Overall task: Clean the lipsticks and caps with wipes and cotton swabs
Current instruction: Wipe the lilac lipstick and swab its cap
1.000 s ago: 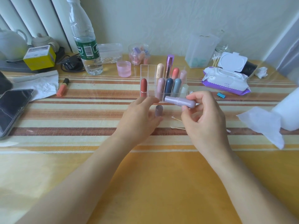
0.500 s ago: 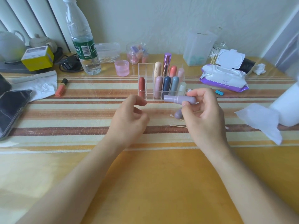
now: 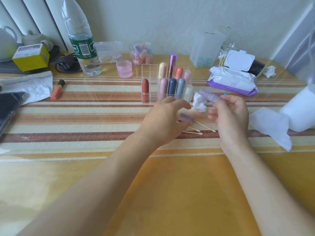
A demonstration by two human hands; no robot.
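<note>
From the head camera, the slip I would watch for is at the left hand point(image 3: 163, 120). Its curled fingers point(image 3: 185, 123) are right at the lavender cap point(image 3: 186, 117), which lies low over the table point(image 3: 85, 116) among the cotton swabs point(image 3: 204, 126). The picture is smeared there, so I cannot tell whether the cap is pinched or only touched. A round cap, loosely caught, could roll off across the stripes. A careless sweep could also scatter the swabs or dirty their tips.

The clear organizer point(image 3: 146, 70) of standing lipsticks sits just beyond those knuckles, and a forward nudge might tip one.

The right hand point(image 3: 231, 114) grips the purple lipstick tube point(image 3: 211, 97) in curled fingers. It is held tilted above the table, its free end pointing at the crumpled wipe point(image 3: 199, 103) just beside it. If that end is bare colour, which I cannot make out, brushing anything would smear it. The wipes pack point(image 3: 231, 79) stands open behind.
</note>
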